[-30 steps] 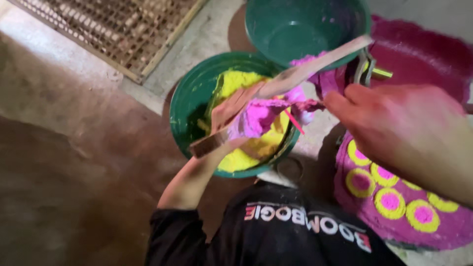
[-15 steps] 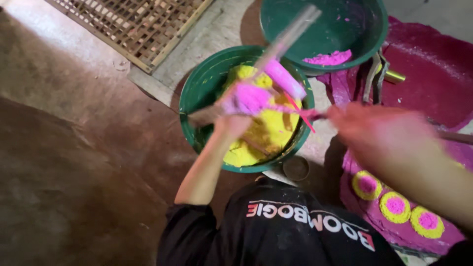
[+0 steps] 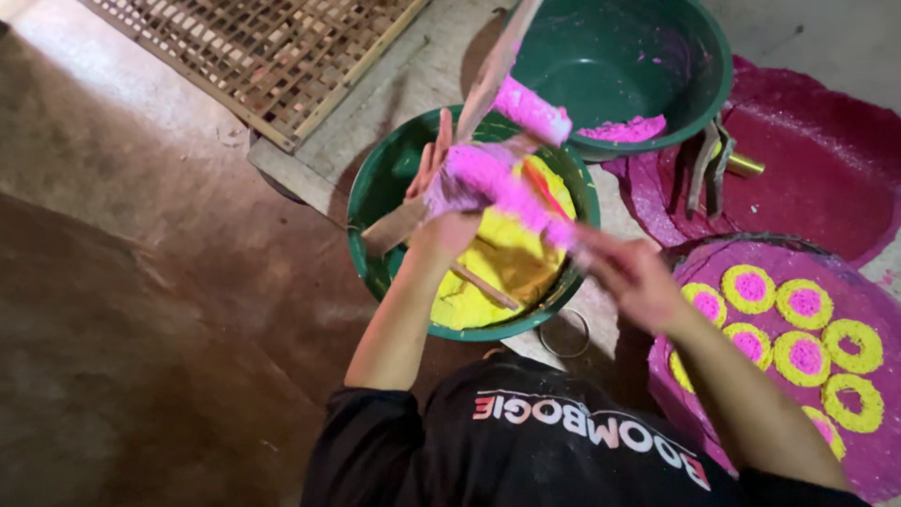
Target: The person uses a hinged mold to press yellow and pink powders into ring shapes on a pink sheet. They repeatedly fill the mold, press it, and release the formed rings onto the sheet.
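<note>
Your left hand [image 3: 450,202] is raised above the green round plastic basin with yellow paste [image 3: 469,225]. It is coated w/ bright pink paste, and its grip is closed on a long flat wooden stick [image 3: 493,70] that is tilted up and away toward the top of the view. A thick lump of pink paste [image 3: 530,111] sits on the stick's upper part. A 2nd, shorter flat wooden piece [image 3: 394,227] sticks out below the hand to the left; I cannot tell if the same hand holds it.

Your right hand [image 3: 633,277] is just beside the basin's right rim, fingers reaching toward the pink paste strand [image 3: 540,216] that runs down from the left hand. It is blurred, so I cannot tell if its grip is open or closed.

Inside the yellow paste lies a thin wooden stick [image 3: 483,286]. Behind is a 2nd green basin w/ a bit of pink paste [image 3: 619,70]. At right, a round magenta tray w/ yellow-and-pink rings [image 3: 798,329] lies on the floor, near a dark red round mat [image 3: 817,178]. A bamboo lattice rack [image 3: 253,47] is at top left, and a small metal ring [image 3: 565,333] lies below the basin.
</note>
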